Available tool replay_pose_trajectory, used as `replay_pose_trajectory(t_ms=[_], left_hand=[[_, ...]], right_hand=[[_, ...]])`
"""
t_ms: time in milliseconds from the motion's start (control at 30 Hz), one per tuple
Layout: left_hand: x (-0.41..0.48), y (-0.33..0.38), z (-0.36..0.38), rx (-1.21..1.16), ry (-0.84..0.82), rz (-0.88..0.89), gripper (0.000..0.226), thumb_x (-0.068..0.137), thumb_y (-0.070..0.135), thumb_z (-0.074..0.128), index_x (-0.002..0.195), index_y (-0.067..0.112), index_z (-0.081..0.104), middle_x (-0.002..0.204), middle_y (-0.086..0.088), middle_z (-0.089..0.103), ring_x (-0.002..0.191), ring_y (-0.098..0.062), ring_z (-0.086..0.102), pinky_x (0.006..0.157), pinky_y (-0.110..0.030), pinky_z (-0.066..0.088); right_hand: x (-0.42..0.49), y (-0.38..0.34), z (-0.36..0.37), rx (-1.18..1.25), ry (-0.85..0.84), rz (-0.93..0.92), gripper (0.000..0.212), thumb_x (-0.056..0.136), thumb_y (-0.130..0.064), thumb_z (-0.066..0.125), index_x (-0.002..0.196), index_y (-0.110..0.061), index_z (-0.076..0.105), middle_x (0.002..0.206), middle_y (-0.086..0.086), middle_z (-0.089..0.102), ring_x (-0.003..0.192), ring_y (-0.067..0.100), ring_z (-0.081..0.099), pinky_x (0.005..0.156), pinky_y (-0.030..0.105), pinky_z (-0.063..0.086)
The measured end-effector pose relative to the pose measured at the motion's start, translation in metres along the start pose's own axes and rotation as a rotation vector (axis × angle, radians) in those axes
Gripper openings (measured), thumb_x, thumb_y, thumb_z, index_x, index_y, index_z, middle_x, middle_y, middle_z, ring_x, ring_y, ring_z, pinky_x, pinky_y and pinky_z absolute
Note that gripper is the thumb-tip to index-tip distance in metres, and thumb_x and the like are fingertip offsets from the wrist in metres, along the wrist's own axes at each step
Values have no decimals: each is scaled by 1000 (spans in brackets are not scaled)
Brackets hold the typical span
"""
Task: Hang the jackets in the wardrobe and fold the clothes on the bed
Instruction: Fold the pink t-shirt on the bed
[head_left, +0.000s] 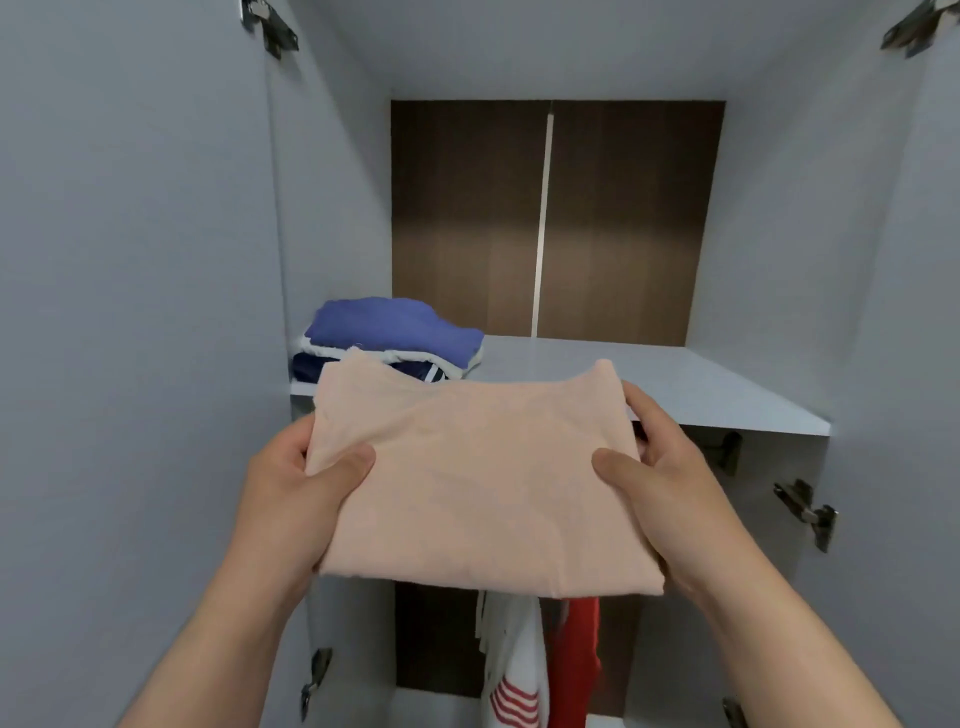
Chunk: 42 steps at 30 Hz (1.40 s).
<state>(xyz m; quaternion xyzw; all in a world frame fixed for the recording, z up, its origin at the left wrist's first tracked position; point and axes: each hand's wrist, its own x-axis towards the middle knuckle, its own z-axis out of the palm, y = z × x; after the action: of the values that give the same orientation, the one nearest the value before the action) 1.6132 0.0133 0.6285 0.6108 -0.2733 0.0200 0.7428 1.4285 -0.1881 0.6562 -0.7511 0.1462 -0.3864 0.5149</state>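
A folded peach garment (478, 483) is held flat in front of the wardrobe shelf (675, 384). My left hand (296, 493) grips its left edge with the thumb on top. My right hand (660, 483) grips its right edge, thumb on top as well. The garment's far edge reaches over the shelf's front lip. A stack of folded clothes (395, 338), blue on top with white and navy beneath, sits at the shelf's left. Below the shelf hang a white jacket with red stripes (511, 670) and a red jacket (574, 660).
The wardrobe's grey side walls (332, 208) and open doors (130, 312) frame the shelf. A brown back panel (623, 218) closes the rear. Metal hinges (808, 512) stick out on the right door edge and at the upper corners.
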Motion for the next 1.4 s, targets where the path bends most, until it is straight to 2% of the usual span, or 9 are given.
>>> replay_pose_trajectory(t_ms=[133, 200, 367, 600, 733, 900, 1033, 1233, 1400], left_hand=[[53, -2, 25, 89, 74, 46, 28, 69, 29, 71, 92, 43, 70, 90, 14, 75, 80, -14, 72, 65, -35, 53], [82, 0, 32, 155, 142, 67, 29, 70, 31, 74, 93, 46, 64, 89, 19, 72, 83, -16, 71, 61, -34, 51], [171, 13, 37, 313, 173, 169, 56, 67, 32, 72, 121, 32, 57, 113, 7, 67, 102, -20, 65, 87, -40, 53], [299, 14, 59, 759, 182, 286, 16, 88, 12, 56, 97, 24, 53, 84, 12, 56, 75, -16, 53, 62, -31, 39], [348, 7, 65, 937, 192, 275, 17, 87, 11, 48, 98, 24, 48, 88, 2, 55, 80, -28, 52, 72, -37, 44], [382, -10, 55, 1172, 172, 255, 13, 83, 4, 48, 90, 15, 47, 97, -11, 62, 80, -30, 52, 67, -35, 37], [399, -27, 37, 1251, 132, 205, 10, 84, 7, 49, 90, 14, 46, 108, -16, 64, 98, -36, 61, 73, -34, 40], [422, -45, 38, 1126, 129, 284, 8, 86, 5, 55, 86, 8, 47, 104, -24, 65, 98, -42, 61, 74, -37, 41], [419, -66, 46, 1405, -50, 163, 27, 87, 7, 49, 113, 2, 54, 118, -23, 62, 109, -38, 59, 90, -39, 49]], right_hand=[[70, 18, -1, -12, -21, -24, 81, 93, -4, 53, 119, -77, 29, 102, -19, 73, 90, 7, 72, 73, 30, 56], [103, 23, 2, -45, -58, -56, 68, 93, -5, 52, 128, -62, 45, 111, -24, 68, 99, 2, 66, 80, 26, 54], [186, 24, 21, -17, -57, -102, 38, 92, -3, 52, 89, -34, 74, 95, -24, 72, 82, -10, 63, 64, 7, 44], [283, 27, 64, 88, -123, -22, 42, 92, -3, 50, 128, -20, 61, 130, 1, 62, 112, 18, 63, 81, 28, 51], [317, 32, 86, 229, -120, 123, 49, 92, -1, 48, 139, -15, 52, 129, 10, 60, 110, 27, 63, 84, 38, 53], [333, 41, 112, 422, -163, 260, 58, 93, 5, 43, 146, -21, 42, 118, 5, 57, 96, 21, 63, 61, 29, 56], [341, 50, 136, 541, -179, 363, 59, 96, 8, 38, 148, -20, 39, 116, 4, 56, 104, 24, 63, 69, 36, 61], [355, 63, 141, 492, -80, 374, 58, 97, 6, 35, 145, -26, 42, 131, 10, 54, 82, 19, 58, 43, 20, 47], [351, 88, 148, 135, -180, 420, 44, 87, 0, 37, 124, -15, 54, 107, 10, 62, 82, 23, 57, 54, 24, 47]])
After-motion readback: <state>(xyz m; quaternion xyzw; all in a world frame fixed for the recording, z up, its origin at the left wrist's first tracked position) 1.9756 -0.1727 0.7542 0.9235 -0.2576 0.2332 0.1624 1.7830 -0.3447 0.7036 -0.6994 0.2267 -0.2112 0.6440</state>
